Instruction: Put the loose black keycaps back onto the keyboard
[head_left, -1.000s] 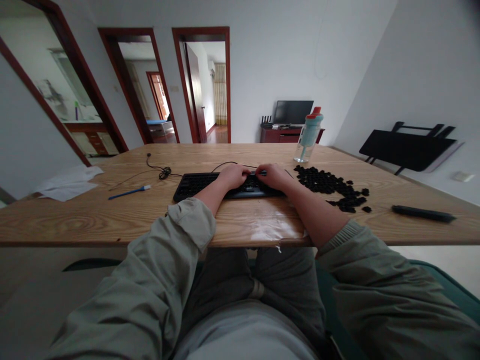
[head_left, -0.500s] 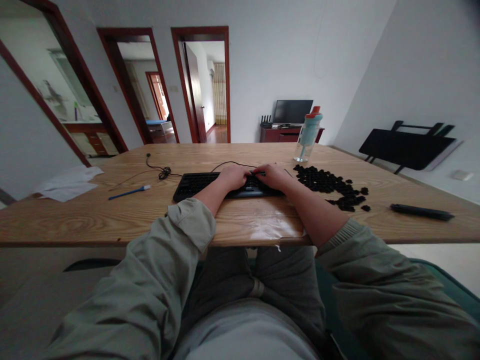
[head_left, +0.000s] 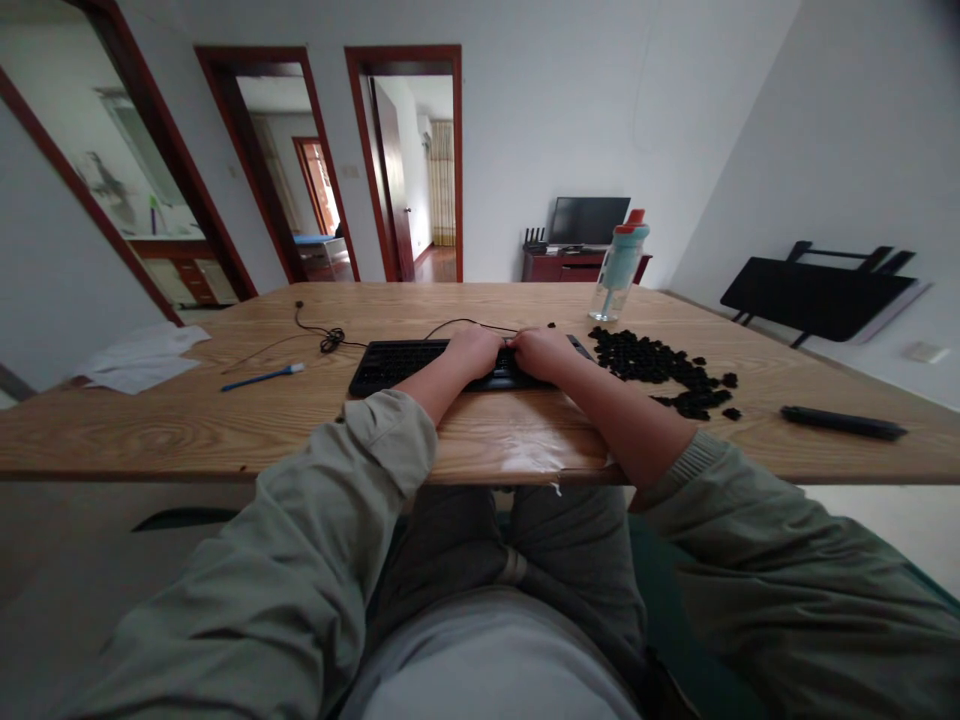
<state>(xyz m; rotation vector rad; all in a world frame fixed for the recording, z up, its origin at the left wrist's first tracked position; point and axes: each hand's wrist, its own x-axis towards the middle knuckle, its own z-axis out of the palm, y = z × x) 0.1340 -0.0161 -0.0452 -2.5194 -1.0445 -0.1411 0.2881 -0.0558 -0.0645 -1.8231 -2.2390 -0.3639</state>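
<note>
A black keyboard (head_left: pixel 397 362) lies on the wooden table near its front edge, its cable running off behind and to the left. Over its middle, my left hand (head_left: pixel 475 352) is closed, with the fingertips meeting at the keys. Close beside it on the right, my right hand (head_left: pixel 541 354) is curled too, its fingers pressed together over the keyboard. Anything pinched in either hand is too small or hidden to name. Many loose black keycaps (head_left: pixel 637 357) are spread to the right of the keyboard. One small black piece (head_left: pixel 551 325) sits just behind it.
A clear bottle with a red lid (head_left: pixel 619 270) stands behind the keycaps. A black bar-shaped object (head_left: pixel 844 422) lies at the right. Leftward are a blue brush (head_left: pixel 259 378), a coiled cable (head_left: pixel 331 341) and white paper (head_left: pixel 142 360) on the table (head_left: pixel 300 435).
My right hand has curled more tightly and sits slightly closer in over the keyboard. The view has shifted a little, and a small black piece now shows behind the keyboard.
</note>
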